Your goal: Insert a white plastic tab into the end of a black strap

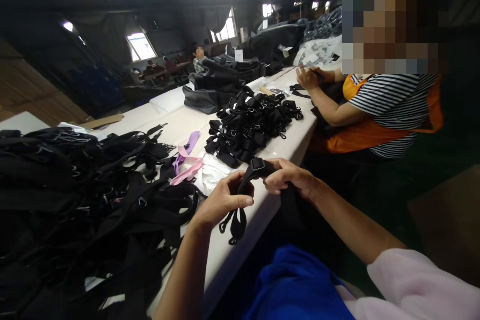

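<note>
A black strap (pixel 243 185) with a square buckle (pixel 258 164) is stretched between my two hands above the table's front edge. My left hand (pixel 227 199) is curled round the strap's left part, and looped ends dangle below it. The right part, beside the buckle, is pinched in my right hand (pixel 287 178). A wide black length hangs down beneath my right hand. Just behind my hands lies a pile of bundled black straps (pixel 251 125) with metal hooks.
A large heap of black straps (pixel 93 200) covers the table's left side. Pink (pixel 187 171) and purple (pixel 192 144) ribbons lie by white material (pixel 214 174). Black bags (pixel 213 87) stand farther back. A person in an orange apron (pixel 363 135) works at the right.
</note>
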{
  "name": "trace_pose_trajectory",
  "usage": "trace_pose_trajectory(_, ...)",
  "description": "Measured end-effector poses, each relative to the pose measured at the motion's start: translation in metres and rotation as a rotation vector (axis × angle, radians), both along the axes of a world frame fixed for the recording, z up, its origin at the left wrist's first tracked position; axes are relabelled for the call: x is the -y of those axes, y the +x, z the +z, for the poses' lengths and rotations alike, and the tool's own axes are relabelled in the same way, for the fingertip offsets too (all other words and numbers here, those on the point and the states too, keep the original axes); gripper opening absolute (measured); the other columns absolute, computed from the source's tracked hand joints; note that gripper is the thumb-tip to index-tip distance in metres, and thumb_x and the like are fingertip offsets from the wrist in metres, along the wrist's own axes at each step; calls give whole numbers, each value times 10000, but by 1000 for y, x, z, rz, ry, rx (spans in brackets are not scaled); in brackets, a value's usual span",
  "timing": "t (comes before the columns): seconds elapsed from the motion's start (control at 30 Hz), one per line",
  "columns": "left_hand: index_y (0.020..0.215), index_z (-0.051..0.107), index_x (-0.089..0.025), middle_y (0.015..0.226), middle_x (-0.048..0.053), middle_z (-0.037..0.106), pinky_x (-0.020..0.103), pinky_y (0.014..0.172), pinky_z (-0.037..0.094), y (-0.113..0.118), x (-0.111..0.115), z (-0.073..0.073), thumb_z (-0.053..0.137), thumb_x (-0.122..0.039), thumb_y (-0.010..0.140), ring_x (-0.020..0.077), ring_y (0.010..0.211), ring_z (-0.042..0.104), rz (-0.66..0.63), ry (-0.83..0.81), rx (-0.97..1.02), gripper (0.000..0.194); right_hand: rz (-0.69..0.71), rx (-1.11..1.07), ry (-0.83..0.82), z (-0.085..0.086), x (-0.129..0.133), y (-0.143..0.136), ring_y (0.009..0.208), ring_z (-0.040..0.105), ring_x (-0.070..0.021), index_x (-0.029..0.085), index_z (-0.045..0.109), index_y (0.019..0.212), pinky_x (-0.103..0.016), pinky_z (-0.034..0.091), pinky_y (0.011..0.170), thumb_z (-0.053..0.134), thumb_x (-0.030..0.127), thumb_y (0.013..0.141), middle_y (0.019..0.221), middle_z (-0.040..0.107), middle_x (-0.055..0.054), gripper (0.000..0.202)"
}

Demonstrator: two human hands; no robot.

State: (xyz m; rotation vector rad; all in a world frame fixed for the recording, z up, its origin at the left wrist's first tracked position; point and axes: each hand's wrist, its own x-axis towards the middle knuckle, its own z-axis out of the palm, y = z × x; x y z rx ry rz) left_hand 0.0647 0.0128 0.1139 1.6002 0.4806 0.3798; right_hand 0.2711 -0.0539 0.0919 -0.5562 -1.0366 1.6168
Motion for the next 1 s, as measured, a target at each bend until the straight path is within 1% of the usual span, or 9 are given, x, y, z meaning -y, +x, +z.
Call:
trace_pose_trajectory(0.07,1283,569,-218,799,-2,552,237,610,377,-3,-2,-6,729,-364,809,111,678,486,-67,-33,52,521,16,-76,37,8,-3,8,393,216,-14,117,589,794,-181,279,459,724,215,687,446,350,113,198)
trace_pose_trajectory(0.17,1354,518,-238,800,9,551,247,584,398,-3,0,-10,546,-451,937,113,647,513,-70,-38,101,469,20,-128,95,18,-5,15,384,184,-15,120,589,791,-179,244,440,704,209,699,439,311,123,173)
trace_pose_trajectory(0.33,1356,511,-303,1023,25,580,230,687,459,3,13,-1,733,-332,828,117,810,556,15,87,78,573,-63,-69,139,30,-6,15,390,181,-9,120,586,790,-181,223,436,725,207,696,463,320,118,189)
trace_pose_trajectory(0.5,1437,442,-321,1089,40,585,239,720,483,-1,21,5,687,-333,868,123,844,553,10,111,18,620,-105,-1,165,39,-6,21,425,231,-16,105,619,847,-196,262,466,712,145,638,520,384,90,232)
trace_pose_trajectory(0.57,1407,476,-308,1095,44,587,241,690,476,-6,20,3,703,-322,855,130,840,561,-21,76,41,597,-123,27,183,43,-7,25,442,255,-29,102,632,860,-202,284,482,701,144,634,517,387,83,240)
trace_pose_trajectory(0.7,1207,615,-223,1055,51,607,252,706,458,-5,22,-9,706,-316,851,138,843,576,-31,84,53,380,-300,-81,225,49,-10,22,439,219,-29,141,563,719,-196,291,474,684,121,619,504,363,89,159)
trace_pose_trajectory(0.87,1270,568,-239,893,-1,559,226,670,422,9,37,-25,759,-333,796,112,778,517,209,160,125,520,-360,-188,199,50,-17,5,472,189,-34,176,413,642,-174,232,455,696,159,678,541,280,92,286)
trace_pose_trajectory(0.93,1313,545,-244,856,-12,528,214,639,394,10,44,-23,758,-343,790,102,745,481,344,235,101,574,-397,-168,199,50,-20,3,475,203,-36,178,422,658,-176,220,451,714,182,688,551,285,89,293)
trace_pose_trajectory(1.0,1281,566,-229,840,-16,511,207,625,370,9,48,-17,707,-334,828,90,715,446,488,304,86,486,-426,-112,186,50,-21,2,467,225,-35,176,463,695,-179,212,445,746,232,711,552,316,87,289)
